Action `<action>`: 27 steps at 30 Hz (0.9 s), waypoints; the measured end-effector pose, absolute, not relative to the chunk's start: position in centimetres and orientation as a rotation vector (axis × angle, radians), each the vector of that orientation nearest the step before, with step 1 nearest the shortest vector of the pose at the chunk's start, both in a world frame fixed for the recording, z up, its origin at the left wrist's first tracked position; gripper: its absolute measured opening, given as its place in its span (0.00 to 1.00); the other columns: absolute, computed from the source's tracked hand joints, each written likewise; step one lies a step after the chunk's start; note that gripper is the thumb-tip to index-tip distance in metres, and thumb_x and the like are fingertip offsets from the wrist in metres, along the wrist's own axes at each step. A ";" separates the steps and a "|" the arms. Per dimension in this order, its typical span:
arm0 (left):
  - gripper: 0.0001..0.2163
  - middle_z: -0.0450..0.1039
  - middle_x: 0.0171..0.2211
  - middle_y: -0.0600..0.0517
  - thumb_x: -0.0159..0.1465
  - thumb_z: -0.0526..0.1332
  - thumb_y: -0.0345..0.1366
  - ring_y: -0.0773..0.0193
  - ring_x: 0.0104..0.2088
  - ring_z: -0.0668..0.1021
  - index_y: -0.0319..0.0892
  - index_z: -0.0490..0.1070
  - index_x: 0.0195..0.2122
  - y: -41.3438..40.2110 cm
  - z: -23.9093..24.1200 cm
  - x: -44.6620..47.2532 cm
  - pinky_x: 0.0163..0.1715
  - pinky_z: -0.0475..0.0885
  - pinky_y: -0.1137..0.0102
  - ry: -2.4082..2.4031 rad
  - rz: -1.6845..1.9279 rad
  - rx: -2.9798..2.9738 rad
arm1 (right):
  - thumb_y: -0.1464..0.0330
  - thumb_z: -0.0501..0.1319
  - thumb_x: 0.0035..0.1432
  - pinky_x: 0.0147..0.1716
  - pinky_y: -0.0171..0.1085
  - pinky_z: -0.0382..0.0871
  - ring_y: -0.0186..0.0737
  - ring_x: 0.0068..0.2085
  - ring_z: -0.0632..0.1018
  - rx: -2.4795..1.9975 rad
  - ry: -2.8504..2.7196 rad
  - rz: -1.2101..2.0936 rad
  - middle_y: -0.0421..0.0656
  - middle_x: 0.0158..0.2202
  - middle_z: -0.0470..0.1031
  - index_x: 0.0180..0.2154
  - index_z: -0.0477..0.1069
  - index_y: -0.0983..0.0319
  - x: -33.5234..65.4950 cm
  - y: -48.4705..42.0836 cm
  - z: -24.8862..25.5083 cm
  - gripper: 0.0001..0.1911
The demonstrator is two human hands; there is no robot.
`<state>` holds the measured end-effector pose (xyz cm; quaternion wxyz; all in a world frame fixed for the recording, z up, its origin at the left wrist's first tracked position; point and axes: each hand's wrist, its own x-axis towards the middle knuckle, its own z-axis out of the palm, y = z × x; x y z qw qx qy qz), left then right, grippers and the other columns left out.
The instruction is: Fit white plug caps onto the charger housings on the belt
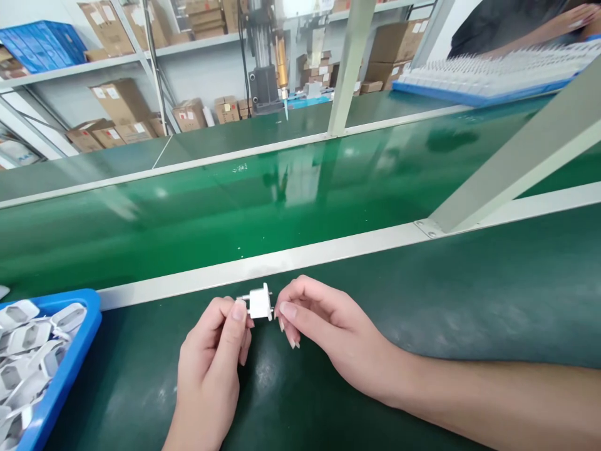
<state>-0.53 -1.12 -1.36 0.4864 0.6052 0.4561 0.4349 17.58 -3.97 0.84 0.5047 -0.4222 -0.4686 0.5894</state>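
Note:
Between the thumb and fingers of my left hand (216, 360) is a small white plug part (260, 303), held by the prongs on its left side. Short metal pins stick out of its flanged right side. My right hand (328, 326) is just right of those pins, thumb and forefinger drawn together at the lower pin. Whether something tiny is pinched there, or the fingertips only touch the pin, I cannot make out. Both hands are above the dark green work surface (291, 401).
A blue tray (89, 332) at lower left holds several white plug housings (28, 338). Beyond a pale rail (263, 263) runs a green conveyor belt (211, 213). A slanted metal post (511, 156) rises on the right. Across the belt are a dispensing needle (285, 106), a tray of white parts (498, 78) and a person's arm (530, 37).

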 end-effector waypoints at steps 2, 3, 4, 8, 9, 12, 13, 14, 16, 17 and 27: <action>0.15 0.63 0.23 0.56 0.72 0.58 0.46 0.68 0.24 0.66 0.43 0.68 0.31 -1.0 -1.7 -0.9 0.25 0.62 0.72 1.081 1.052 1.496 | 0.58 0.61 0.69 0.35 0.35 0.65 0.34 0.31 0.70 -1.021 -1.141 1.419 0.37 0.27 0.68 0.34 0.69 0.62 17.6 -4.0 0.9 0.15; 0.14 0.64 0.24 0.56 0.72 0.58 0.46 0.68 0.24 0.67 0.43 0.69 0.33 -0.9 -1.8 -1.0 0.25 0.62 0.72 1.069 1.043 1.501 | 0.58 0.61 0.70 0.35 0.35 0.65 0.34 0.32 0.70 -1.022 -1.142 1.419 0.37 0.27 0.68 0.34 0.68 0.61 17.6 -4.0 0.8 0.15; 0.13 0.64 0.24 0.56 0.72 0.58 0.46 0.68 0.25 0.67 0.44 0.69 0.35 -0.9 -1.8 -1.1 0.25 0.63 0.72 1.063 1.034 1.504 | 0.58 0.61 0.70 0.35 0.35 0.64 0.34 0.32 0.70 -1.023 -1.145 1.419 0.37 0.27 0.68 0.35 0.68 0.61 17.6 -4.0 0.8 0.15; 0.13 0.66 0.25 0.56 0.72 0.58 0.47 0.68 0.25 0.67 0.43 0.70 0.36 -0.9 -1.6 -0.9 0.26 0.63 0.73 1.082 1.016 1.495 | 0.58 0.60 0.70 0.35 0.35 0.64 0.34 0.32 0.70 -1.010 -1.149 1.414 0.37 0.27 0.69 0.36 0.68 0.62 17.5 -3.9 0.7 0.15; 0.13 0.66 0.25 0.56 0.72 0.59 0.48 0.68 0.26 0.67 0.43 0.70 0.36 -0.9 -1.4 -0.7 0.27 0.63 0.73 1.104 1.016 1.480 | 0.58 0.60 0.70 0.35 0.35 0.64 0.34 0.31 0.69 -1.004 -1.149 1.413 0.37 0.27 0.69 0.36 0.68 0.62 17.5 -3.9 0.7 0.15; 0.14 0.66 0.26 0.56 0.71 0.59 0.48 0.68 0.26 0.67 0.43 0.71 0.36 -1.0 -1.1 -0.4 0.28 0.62 0.73 1.170 0.994 1.474 | 0.57 0.60 0.71 0.35 0.35 0.63 0.34 0.31 0.68 -1.016 -1.164 1.411 0.36 0.26 0.68 0.34 0.67 0.61 17.5 -3.9 0.8 0.16; 0.15 0.66 0.25 0.56 0.71 0.59 0.49 0.68 0.26 0.67 0.43 0.71 0.35 -1.0 -1.1 -0.3 0.27 0.62 0.73 1.186 0.985 1.493 | 0.57 0.60 0.71 0.34 0.35 0.62 0.34 0.30 0.68 -1.025 -1.177 1.411 0.36 0.26 0.67 0.33 0.67 0.61 17.6 -4.0 0.8 0.16; 0.16 0.65 0.25 0.57 0.71 0.58 0.49 0.68 0.26 0.67 0.43 0.70 0.33 -1.0 -1.0 -0.3 0.27 0.61 0.73 1.191 0.973 1.521 | 0.57 0.60 0.70 0.34 0.35 0.61 0.34 0.30 0.67 -1.035 -1.192 1.410 0.36 0.25 0.67 0.33 0.66 0.61 17.6 -4.0 0.8 0.17; 0.19 0.64 0.23 0.56 0.72 0.56 0.50 0.68 0.26 0.65 0.42 0.67 0.29 -1.0 -0.9 -0.3 0.27 0.61 0.73 1.182 0.955 1.570 | 0.56 0.60 0.70 0.33 0.35 0.59 0.34 0.29 0.66 -1.058 -1.212 1.407 0.36 0.25 0.65 0.32 0.66 0.60 17.7 -4.1 0.8 0.18; 0.21 0.63 0.23 0.56 0.72 0.55 0.51 0.68 0.26 0.65 0.42 0.65 0.27 -1.0 -0.9 -0.4 0.26 0.60 0.73 1.172 0.948 1.582 | 0.56 0.59 0.71 0.33 0.36 0.59 0.34 0.29 0.66 -1.070 -1.218 1.402 0.36 0.24 0.65 0.31 0.65 0.60 17.7 -4.1 0.7 0.18; 0.17 0.63 0.25 0.58 0.73 0.54 0.51 0.69 0.26 0.65 0.43 0.66 0.35 -0.7 -1.4 -0.3 0.28 0.60 0.73 1.158 0.957 1.508 | 0.54 0.59 0.71 0.34 0.36 0.59 0.34 0.30 0.64 -1.083 -1.134 1.371 0.34 0.26 0.64 0.38 0.65 0.58 17.7 -3.8 -0.2 0.15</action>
